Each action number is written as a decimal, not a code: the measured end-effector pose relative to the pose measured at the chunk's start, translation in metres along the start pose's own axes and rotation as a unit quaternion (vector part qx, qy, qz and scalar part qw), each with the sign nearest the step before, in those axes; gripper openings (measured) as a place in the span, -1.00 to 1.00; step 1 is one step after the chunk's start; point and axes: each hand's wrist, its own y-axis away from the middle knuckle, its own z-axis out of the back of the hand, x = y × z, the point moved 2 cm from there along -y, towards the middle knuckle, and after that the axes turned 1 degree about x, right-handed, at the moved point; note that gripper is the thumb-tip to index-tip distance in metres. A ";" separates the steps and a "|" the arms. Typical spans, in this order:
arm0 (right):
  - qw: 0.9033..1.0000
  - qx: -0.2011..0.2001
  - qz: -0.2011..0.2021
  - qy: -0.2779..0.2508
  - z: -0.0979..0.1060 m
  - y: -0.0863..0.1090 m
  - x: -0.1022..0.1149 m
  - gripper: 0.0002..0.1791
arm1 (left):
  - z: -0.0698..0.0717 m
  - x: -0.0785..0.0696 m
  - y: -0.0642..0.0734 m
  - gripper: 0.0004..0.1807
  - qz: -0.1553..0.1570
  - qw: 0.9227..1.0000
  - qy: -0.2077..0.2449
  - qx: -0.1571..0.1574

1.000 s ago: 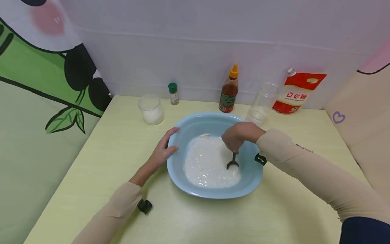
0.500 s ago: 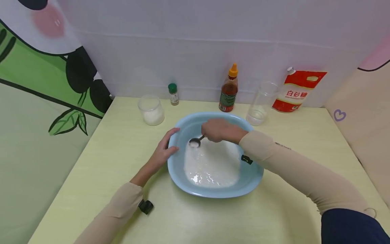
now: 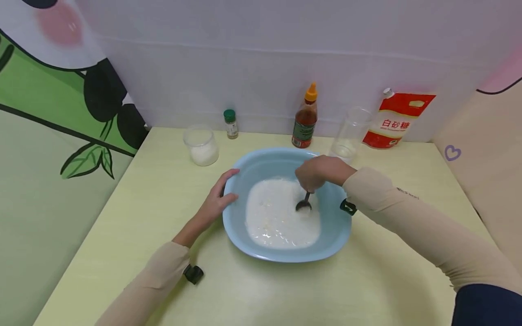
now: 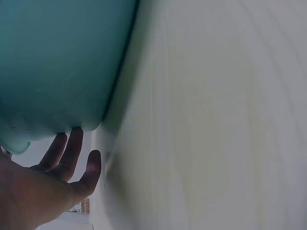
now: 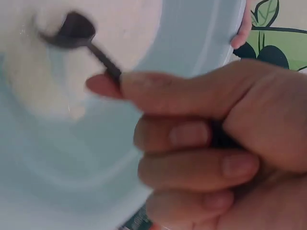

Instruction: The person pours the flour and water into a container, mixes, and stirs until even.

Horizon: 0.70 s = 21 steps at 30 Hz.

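left hand (image 3: 215,200): clamped on basin (image 3: 265,162) rim, likely steadying | right hand (image 3: 315,174): fingers curled round spoon (image 3: 303,205), seemingly for stirring white liquid (image 3: 277,219) | basin: table (image 3: 253,292) middle, toward back edge

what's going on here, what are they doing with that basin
Someone is working on a white mixture in a blue basin; it looks like mixing. The right hand has a dark spoon in its grip, with the spoon's bowl at the mixture. The left hand holds the basin's side. Around the far side stand a jar with white contents, a green-capped bottle, an orange-capped bottle, a clear glass and a red-and-white pouch.
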 end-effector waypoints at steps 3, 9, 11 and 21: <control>0.993 0.053 0.077 -0.075 -0.007 -0.009 0.011 -0.85 | 0.000 0.000 0.000 -0.24 -0.005 1.000 -0.001 -0.002; 0.979 0.039 0.151 -0.135 -0.009 -0.028 0.039 -0.79 | -0.001 0.000 -0.001 -0.24 -0.009 1.000 0.002 -0.004; 0.983 0.001 0.141 -0.119 -0.003 -0.033 0.045 -0.79 | 0.000 0.002 -0.001 -0.23 -0.012 1.000 0.002 -0.007; 0.993 -0.103 -0.038 -0.033 0.011 -0.034 0.010 -0.87 | 0.000 0.005 -0.002 -0.23 -0.007 1.000 0.002 -0.002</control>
